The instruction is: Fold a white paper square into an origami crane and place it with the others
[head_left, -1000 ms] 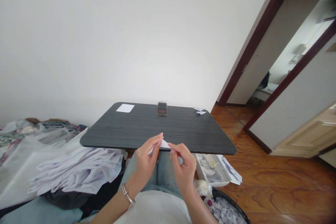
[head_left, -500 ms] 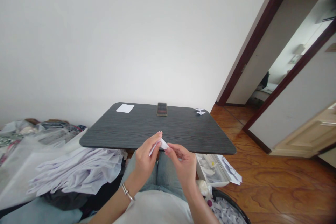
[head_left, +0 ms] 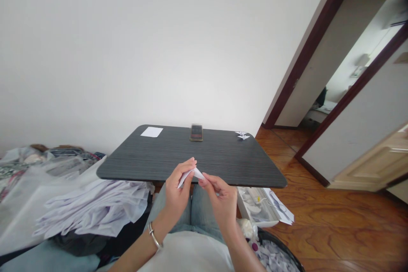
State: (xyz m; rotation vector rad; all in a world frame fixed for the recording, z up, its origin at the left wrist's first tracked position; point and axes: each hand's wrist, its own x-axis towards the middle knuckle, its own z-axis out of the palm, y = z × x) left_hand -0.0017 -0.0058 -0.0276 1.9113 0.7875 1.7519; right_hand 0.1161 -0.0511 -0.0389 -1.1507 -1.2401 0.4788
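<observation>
A small folded piece of white paper (head_left: pixel 198 173) is held between my two hands, just over the near edge of the dark table (head_left: pixel 153 159). My left hand (head_left: pixel 179 185) grips its left part, with a flap of the paper showing between thumb and fingers. With thumb and forefinger, my right hand (head_left: pixel 219 195) pinches its right tip. Folded white paper cranes (head_left: pixel 244 136) stand at the table's far right corner. At the far left lies a flat white paper sheet (head_left: pixel 152 131).
A small dark framed object (head_left: pixel 196 132), blurred, is at the table's back edge. Left of the table lie heaped white cloth (head_left: pixel 95 208) and plastic bags. To the right are an open white box (head_left: pixel 258 208) and a dark-rimmed container of paper scraps (head_left: pixel 277 257). A doorway opens beyond.
My hands have shifted slightly left with the folded paper. More of its pointed right part now shows between my fingers. The things on the table have stayed in place.
</observation>
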